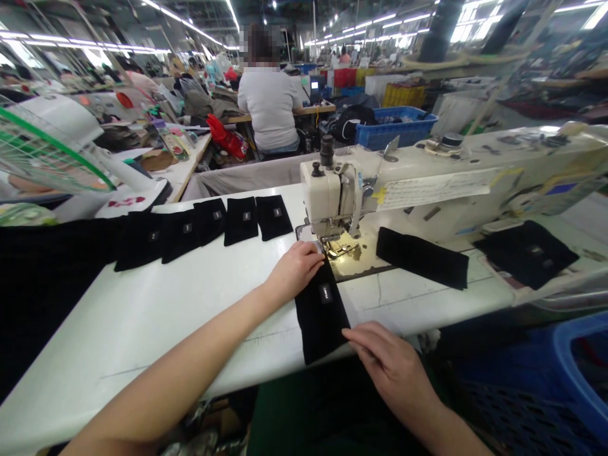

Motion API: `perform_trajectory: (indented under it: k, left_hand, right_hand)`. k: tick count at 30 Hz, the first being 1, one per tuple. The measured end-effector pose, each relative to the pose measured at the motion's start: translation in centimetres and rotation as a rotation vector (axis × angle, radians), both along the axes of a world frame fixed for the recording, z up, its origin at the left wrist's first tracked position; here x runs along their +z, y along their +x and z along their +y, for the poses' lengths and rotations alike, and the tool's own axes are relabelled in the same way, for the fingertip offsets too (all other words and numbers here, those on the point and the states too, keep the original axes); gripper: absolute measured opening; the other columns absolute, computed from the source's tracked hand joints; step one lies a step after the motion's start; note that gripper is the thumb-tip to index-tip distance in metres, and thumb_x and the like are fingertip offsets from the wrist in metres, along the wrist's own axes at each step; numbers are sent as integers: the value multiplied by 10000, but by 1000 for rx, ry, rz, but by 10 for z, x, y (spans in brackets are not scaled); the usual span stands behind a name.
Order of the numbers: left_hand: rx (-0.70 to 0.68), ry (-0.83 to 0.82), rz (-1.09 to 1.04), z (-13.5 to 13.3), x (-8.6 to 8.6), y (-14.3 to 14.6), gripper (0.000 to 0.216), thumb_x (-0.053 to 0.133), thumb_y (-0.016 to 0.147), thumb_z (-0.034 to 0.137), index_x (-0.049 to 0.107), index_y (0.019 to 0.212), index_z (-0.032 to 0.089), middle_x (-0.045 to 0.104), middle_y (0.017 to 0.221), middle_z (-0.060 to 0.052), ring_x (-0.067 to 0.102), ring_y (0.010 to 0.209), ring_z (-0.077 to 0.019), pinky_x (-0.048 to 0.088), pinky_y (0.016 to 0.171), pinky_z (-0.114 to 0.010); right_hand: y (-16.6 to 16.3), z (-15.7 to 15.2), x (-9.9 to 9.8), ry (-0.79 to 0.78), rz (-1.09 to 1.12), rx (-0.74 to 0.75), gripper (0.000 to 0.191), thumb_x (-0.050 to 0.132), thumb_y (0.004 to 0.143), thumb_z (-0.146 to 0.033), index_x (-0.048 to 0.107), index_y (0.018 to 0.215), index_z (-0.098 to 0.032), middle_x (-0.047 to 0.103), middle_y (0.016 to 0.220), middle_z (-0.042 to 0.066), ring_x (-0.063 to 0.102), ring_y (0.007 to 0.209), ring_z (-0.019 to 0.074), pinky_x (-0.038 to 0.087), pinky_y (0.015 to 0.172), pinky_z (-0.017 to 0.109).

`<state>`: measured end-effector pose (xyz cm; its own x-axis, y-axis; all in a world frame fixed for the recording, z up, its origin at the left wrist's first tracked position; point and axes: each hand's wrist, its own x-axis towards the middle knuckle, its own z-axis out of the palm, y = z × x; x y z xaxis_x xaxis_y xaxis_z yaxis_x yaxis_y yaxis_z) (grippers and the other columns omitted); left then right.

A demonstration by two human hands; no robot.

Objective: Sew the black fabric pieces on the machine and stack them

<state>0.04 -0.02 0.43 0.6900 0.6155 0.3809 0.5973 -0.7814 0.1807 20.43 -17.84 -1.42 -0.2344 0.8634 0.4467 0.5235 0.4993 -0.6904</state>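
A black fabric piece with a small label lies on the white table, its far end at the presser foot of a cream sewing machine. My left hand rests on the fabric's upper left corner, fingers curled and pressed down beside the foot. Fingers of my right hand lie flat and together at the fabric's near right corner by the table edge.
Several black labelled pieces lie in a row at the back left. A black strip and a black stack sit right of the needle. A blue crate stands at lower right. A person sits ahead, facing away.
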Motion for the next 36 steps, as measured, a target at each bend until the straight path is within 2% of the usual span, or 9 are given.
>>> perform_trajectory:
  k: [7, 14, 21, 28, 36]
  left_hand:
    - [-6, -3, -39, 14, -2, 2, 183, 572, 971, 208, 740, 943, 141, 657, 930, -94, 582, 892, -219, 527, 831, -365]
    - [-8, -45, -137, 17, -6, 1, 159, 603, 950, 201, 752, 967, 147, 675, 970, -102, 610, 915, -222, 536, 859, -397]
    - [-25, -61, -180, 18, -7, 1, 159, 596, 946, 181, 753, 958, 154, 672, 980, -100, 606, 917, -219, 532, 854, -396]
    - [-26, -36, -77, 13, 0, 0, 205, 543, 972, 185, 731, 1021, 118, 648, 1005, -112, 559, 944, -234, 516, 881, -397]
    - [0, -26, -2, 17, 2, 0, 221, 504, 987, 201, 711, 1046, 145, 618, 1005, -109, 556, 958, -241, 526, 890, -412]
  right_hand:
    - [1, 9, -3, 44, -152, -52, 287, 479, 924, -55, 661, 1091, -201, 671, 1030, 74, 674, 854, 182, 544, 702, 273]
    - [1, 9, 1, -36, -208, -41, 344, 451, 857, -29, 647, 1082, -201, 661, 1064, 85, 670, 879, 200, 538, 692, 293]
    - [0, 10, -1, -30, -216, -51, 365, 441, 845, -22, 632, 1098, -202, 658, 1058, 82, 666, 873, 199, 527, 706, 302]
    - [0, 11, 3, -32, -266, -36, 357, 438, 841, -27, 637, 1086, -195, 660, 1047, 84, 657, 829, 204, 507, 671, 304]
    - [-2, 15, 8, -42, -303, -20, 395, 452, 791, -2, 655, 1078, -181, 670, 1067, 91, 660, 846, 201, 515, 689, 291]
